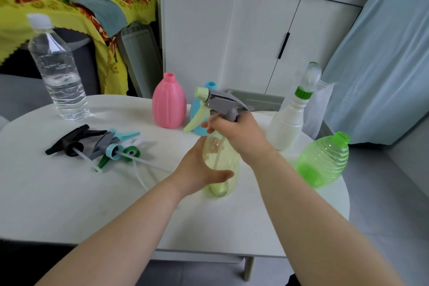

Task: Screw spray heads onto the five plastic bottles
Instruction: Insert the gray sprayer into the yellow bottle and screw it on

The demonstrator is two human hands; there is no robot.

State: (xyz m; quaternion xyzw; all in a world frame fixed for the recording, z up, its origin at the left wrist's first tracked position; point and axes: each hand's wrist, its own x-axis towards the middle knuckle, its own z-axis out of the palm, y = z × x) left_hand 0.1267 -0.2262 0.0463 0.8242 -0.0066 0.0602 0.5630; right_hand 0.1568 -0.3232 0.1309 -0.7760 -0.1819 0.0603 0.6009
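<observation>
Yellow bottle point(221, 160), one of five, in left grip point(199, 170); right grip point(241, 132) clasps spray head point(220, 100).

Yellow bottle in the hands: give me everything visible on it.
The yellow bottle is translucent pale-yellow plastic, rounded, upright on the white table. A grey spray head with pale-green nozzle and trigger sits on its neck; the dip tube shows inside. The left hand wraps its body, thumb in front; the right hand grips the head's collar. How far it is screwed on cannot be told.
</observation>
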